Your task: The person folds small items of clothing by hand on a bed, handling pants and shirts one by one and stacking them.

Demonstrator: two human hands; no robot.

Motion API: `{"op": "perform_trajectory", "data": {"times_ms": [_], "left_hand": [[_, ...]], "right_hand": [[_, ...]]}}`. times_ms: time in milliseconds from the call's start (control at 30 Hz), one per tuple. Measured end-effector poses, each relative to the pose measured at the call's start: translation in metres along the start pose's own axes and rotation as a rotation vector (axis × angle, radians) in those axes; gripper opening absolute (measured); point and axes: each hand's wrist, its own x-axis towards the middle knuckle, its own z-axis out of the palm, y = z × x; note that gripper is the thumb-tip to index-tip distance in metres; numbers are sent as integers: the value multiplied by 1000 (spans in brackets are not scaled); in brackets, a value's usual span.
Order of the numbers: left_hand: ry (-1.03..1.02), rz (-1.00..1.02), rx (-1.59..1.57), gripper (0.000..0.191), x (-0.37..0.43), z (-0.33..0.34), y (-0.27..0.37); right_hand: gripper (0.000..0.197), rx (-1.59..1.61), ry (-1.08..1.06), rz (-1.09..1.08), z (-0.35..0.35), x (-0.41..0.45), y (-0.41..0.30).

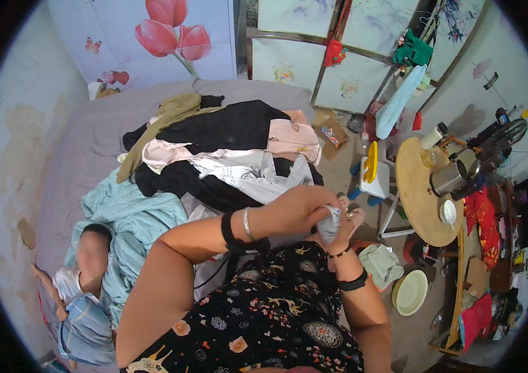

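Observation:
A small bundled light-grey fabric item [328, 227], possibly a rolled sock, is held between both my hands. My left hand [308, 205], with a silver bangle at the wrist, grips it from the upper left. From the right, my right hand [342, 235] closes around its other side; some fingers are hidden. Beyond my hands, garments lie spread on the bed: a black one [231, 128], a folded pink one [294, 140], an olive one [170, 119] and a white-and-grey printed one [245, 172].
A person [84, 279] lies at the left beside a teal blanket [128, 219] on the grey-sheeted bed [86, 140]. To the right stand a round wooden table [413, 186] with a metal pot [448, 178], a small stool [375, 179] and a pale-yellow basin [409, 293].

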Motion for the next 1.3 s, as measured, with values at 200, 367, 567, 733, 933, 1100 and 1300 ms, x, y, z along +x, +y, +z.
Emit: {"op": "perform_trajectory", "data": {"times_ms": [200,367,567,733,933,1100,1300], "left_hand": [[108,-67,394,79,-30,22,-70],[235,-164,515,24,-69,-3,-153],[176,-158,193,22,-32,-53,-93],[-11,-219,-236,34,1,-59,-45],[-191,-548,-988,26,44,-7,-23],[-92,-477,-1287,21,81,37,-4],[-64,-472,-1458,26,104,77,22]], "right_hand": [[31,-182,214,15,-77,-13,-29],[24,131,520,127,-144,-34,-43],[37,589,818,98,-199,-41,-58],[48,425,848,-11,-244,-59,-55],[41,264,960,375,-290,-78,-22],[71,-510,733,326,-250,-88,-1],[92,-16,297,235,-116,-63,-77]]}}
